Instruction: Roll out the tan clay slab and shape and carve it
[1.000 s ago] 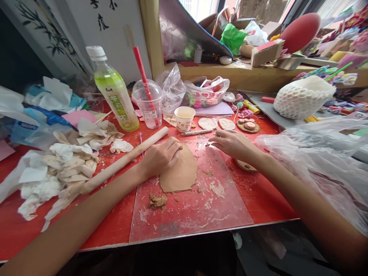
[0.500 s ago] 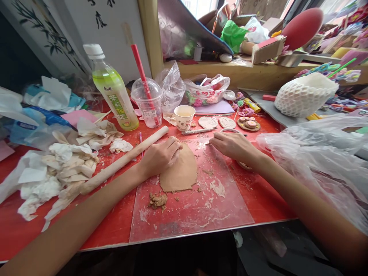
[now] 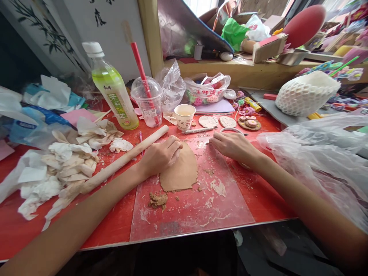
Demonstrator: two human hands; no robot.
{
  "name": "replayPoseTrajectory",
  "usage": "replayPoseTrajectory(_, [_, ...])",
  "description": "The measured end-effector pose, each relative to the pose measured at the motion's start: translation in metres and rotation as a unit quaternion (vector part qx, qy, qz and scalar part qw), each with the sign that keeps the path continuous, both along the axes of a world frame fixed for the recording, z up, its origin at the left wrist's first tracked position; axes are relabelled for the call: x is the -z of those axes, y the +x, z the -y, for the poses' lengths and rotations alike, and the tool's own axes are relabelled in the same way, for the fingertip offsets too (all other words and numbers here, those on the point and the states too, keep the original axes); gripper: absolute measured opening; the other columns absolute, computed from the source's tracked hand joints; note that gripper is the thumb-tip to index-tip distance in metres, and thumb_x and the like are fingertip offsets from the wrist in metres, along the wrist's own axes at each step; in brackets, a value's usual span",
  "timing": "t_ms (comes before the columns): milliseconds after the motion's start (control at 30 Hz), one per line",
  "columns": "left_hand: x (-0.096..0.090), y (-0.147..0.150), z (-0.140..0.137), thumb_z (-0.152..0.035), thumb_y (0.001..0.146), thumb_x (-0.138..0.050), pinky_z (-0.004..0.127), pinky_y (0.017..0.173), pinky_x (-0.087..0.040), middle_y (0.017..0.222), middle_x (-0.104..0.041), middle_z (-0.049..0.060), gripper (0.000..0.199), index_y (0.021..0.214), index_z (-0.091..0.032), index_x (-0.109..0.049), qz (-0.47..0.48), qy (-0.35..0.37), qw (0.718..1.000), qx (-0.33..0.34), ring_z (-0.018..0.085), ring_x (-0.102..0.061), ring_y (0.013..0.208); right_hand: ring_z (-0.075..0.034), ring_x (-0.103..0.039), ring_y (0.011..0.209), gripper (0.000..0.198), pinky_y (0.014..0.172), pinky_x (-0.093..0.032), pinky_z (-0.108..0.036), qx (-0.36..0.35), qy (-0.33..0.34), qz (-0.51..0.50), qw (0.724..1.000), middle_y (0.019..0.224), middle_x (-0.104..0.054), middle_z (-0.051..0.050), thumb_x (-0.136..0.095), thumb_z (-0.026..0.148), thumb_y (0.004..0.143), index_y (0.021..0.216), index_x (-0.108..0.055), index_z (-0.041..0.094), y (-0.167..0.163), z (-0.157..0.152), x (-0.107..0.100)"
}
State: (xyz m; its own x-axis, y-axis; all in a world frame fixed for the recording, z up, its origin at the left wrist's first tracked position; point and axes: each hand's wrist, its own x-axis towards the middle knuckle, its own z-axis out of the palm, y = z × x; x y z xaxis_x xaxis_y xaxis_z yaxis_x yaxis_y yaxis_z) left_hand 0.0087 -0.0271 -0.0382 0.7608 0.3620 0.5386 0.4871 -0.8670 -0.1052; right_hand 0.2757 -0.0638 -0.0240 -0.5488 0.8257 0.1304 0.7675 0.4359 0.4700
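A flat slab of tan clay (image 3: pixel 181 172) lies on a clear sheet (image 3: pixel 198 218). My left hand (image 3: pixel 163 153) rests over the slab's upper left edge with its fingers curled; its fingertips are hidden. To the right of the slab, my right hand (image 3: pixel 230 143) is closed low over the sheet, fingers pinched together. A tiny dark tip shows at its fingertips, too small to name. Partly behind and under that hand is a pale ring (image 3: pixel 231 129). A crumbly lump of brown clay (image 3: pixel 158 200) sits below the slab, among scraps.
A wooden rolling pin (image 3: pixel 126 159) slants along my left forearm, near crumpled tissues (image 3: pixel 71 163). Behind stand a drink bottle (image 3: pixel 115 96), a plastic cup with a red straw (image 3: pixel 148 103) and a paper cup (image 3: pixel 184 119). Clay discs (image 3: pixel 208 121) lie beyond; plastic bags (image 3: pixel 319 149) crowd the right.
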Motion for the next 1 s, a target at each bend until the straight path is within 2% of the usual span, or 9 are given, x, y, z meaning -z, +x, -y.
replayPoseTrajectory(300, [0.0, -0.001, 0.0, -0.019, 0.09, -0.041, 0.023, 0.063, -0.047, 0.092, -0.061, 0.003, 0.013, 0.093, -0.013, -0.052, -0.014, -0.002, 1.0, -0.004, 0.013, -0.059, 0.081, -0.012, -0.047, 0.065, 0.024, 0.053, -0.022, -0.029, -0.004, 0.015, -0.006, 1.0, 0.075, -0.056, -0.003, -0.035, 0.014, 0.09, 0.074, -0.053, 0.015, 0.008, 0.001, 0.0])
replayPoseTrajectory(600, [0.001, -0.001, -0.001, -0.02, 0.091, -0.039, 0.024, 0.063, -0.047, 0.091, -0.061, 0.004, 0.016, 0.093, -0.014, -0.053, -0.018, 0.005, 1.0, -0.004, 0.012, -0.059, 0.079, -0.012, -0.047, 0.065, 0.027, 0.052, -0.023, -0.028, -0.009, -0.022, -0.001, 1.0, 0.083, -0.058, -0.006, -0.03, 0.012, 0.09, 0.085, -0.056, 0.016, 0.014, -0.003, -0.014])
replayPoseTrajectory(800, [0.001, -0.001, -0.001, -0.02, 0.091, -0.039, 0.024, 0.066, -0.047, 0.091, -0.061, 0.004, 0.016, 0.092, -0.013, -0.053, -0.023, 0.003, 1.0, -0.006, 0.012, -0.059, 0.08, -0.013, -0.047, 0.065, 0.028, 0.049, -0.02, -0.028, 0.046, 0.0, -0.041, 0.998, 0.089, -0.057, -0.008, -0.032, 0.02, 0.091, 0.097, -0.059, 0.017, 0.018, -0.013, -0.025])
replayPoseTrajectory(900, [0.001, -0.001, 0.0, -0.02, 0.091, -0.039, 0.024, 0.066, -0.047, 0.091, -0.061, 0.004, 0.015, 0.092, -0.013, -0.053, -0.028, 0.002, 1.0, -0.007, 0.013, -0.059, 0.081, -0.014, -0.047, 0.063, 0.03, 0.048, -0.018, -0.028, 0.074, -0.008, -0.047, 0.996, 0.088, -0.058, -0.008, -0.032, 0.021, 0.091, 0.102, -0.06, 0.019, 0.013, -0.025, -0.022])
replayPoseTrajectory(1000, [0.001, -0.001, 0.0, -0.02, 0.091, -0.04, 0.024, 0.064, -0.047, 0.091, -0.061, 0.004, 0.015, 0.093, -0.013, -0.053, -0.03, 0.005, 1.0, -0.006, 0.014, -0.059, 0.081, -0.015, -0.05, 0.063, 0.029, 0.048, -0.018, -0.028, 0.072, -0.03, -0.032, 0.996, 0.086, -0.06, -0.009, -0.033, 0.021, 0.091, 0.099, -0.06, 0.019, 0.007, -0.038, -0.017])
